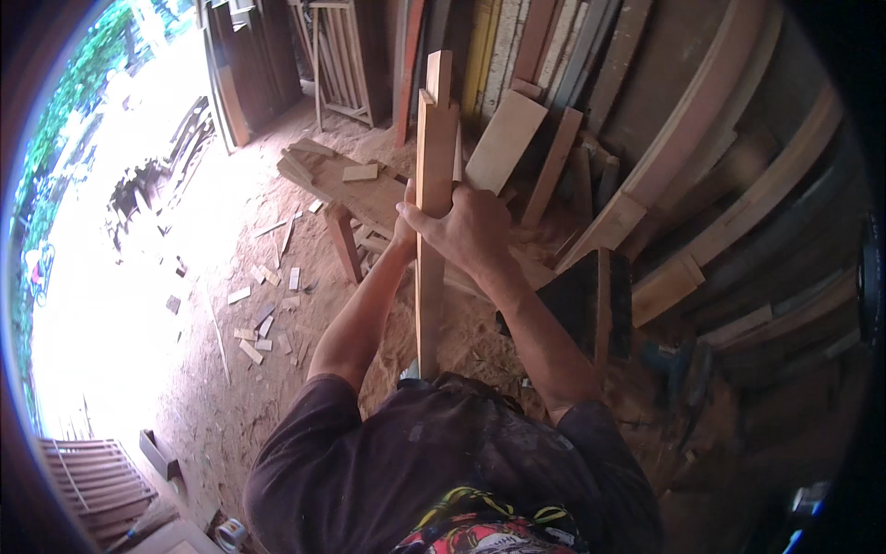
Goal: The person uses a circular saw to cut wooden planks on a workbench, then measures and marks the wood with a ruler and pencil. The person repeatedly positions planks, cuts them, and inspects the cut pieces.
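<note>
A long squared wooden beam (432,212) stretches away from my body, with a stepped, narrower far end like a tenon. My right hand (472,226) wraps the beam from its right side, the thumb lying across the upper face. From the left, my left hand (407,222) grips the same stretch, its fingers mostly hidden by the wood. The beam's near end is close to my waist. Beyond my hands is a low wooden bench (369,205) with a small wood block (360,173) on its top.
Offcuts (261,334) lie scattered over the sawdust-covered ground to the left. Boards (506,138) lean against the wall ahead, and long curved-looking planks (688,138) fill the right side. A dark box-like object (577,300) stands by my right forearm. A slatted wooden piece (97,485) rests at lower left.
</note>
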Demonstrator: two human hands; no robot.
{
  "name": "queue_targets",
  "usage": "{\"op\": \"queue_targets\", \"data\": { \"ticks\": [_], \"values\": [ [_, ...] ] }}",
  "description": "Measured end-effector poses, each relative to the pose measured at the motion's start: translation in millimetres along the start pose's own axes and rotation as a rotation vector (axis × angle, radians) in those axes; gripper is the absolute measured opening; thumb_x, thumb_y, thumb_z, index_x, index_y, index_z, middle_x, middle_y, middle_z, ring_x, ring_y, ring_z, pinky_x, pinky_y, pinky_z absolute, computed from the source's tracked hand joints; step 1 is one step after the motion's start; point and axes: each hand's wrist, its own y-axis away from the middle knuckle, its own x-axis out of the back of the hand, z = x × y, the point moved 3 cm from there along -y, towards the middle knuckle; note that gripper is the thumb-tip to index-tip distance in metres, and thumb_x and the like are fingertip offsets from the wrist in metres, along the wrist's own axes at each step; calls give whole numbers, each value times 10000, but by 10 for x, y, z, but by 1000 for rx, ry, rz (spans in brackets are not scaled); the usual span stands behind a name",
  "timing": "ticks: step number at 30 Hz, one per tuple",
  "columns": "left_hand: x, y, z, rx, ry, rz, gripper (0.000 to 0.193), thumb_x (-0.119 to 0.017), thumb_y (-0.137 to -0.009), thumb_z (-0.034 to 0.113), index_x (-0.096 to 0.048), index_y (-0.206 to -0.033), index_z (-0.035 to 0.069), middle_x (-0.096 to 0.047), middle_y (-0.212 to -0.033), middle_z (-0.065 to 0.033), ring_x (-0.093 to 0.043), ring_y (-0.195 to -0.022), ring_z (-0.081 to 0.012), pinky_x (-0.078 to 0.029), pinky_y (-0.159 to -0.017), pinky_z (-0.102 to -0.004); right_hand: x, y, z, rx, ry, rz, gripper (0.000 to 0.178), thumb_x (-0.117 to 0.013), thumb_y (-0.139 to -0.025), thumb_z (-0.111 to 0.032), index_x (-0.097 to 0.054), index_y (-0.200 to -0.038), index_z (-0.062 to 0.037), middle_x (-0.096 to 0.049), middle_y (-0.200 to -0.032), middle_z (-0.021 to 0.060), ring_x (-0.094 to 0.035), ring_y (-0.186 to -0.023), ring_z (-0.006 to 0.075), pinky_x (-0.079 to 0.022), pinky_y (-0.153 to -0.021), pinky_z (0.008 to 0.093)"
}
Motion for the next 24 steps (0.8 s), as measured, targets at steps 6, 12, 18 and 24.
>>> {"op": "queue_targets", "data": {
  "ticks": [6,12,18,24],
  "values": [
    [386,118,278,-119,-72,73,712,-448,-992,696,-604,-1326,88,-654,-1132,-66,-588,-1062,-198,-453,-963,-316,-64,-7,-283,80,-174,-18,562,-811,-776,-561,-754,-860,-8,-730,-721,176,-741,-685,362,-597,-650,443],
    [909,231,610,-207,-283,230,740,-421,-1007,692,-553,-1399,78,-629,-1248,-109,-577,-1160,-235,-439,-1033,-343,-344,-48,-420,130,-177,-155,564,-815,-778,-549,-750,-912,-4,-754,-811,191,-755,-752,358,-599,-704,428],
    [1109,463,1066,-18,-684,464,855,-360,-1010,734,-479,-1504,47,-600,-1386,-164,-564,-1273,-253,-421,-1120,-397,-394,-73,-455,123,-320,-161,517,-819,-807,-490,-744,-938,4,-750,-831,190,-759,-785,296,-590,-735,392],
    [140,1186,1963,117,-1029,228,764,-607,-948,626,-625,-1338,-31,-692,-1231,-168,-651,-1156,-229,-500,-1019,-374,-420,-228,191,-196,-1102,-307,504,-745,-959,-351,-644,-1237,57,-697,-1143,113,-651,-1047,187,-514,-921,332]
  ]
}}
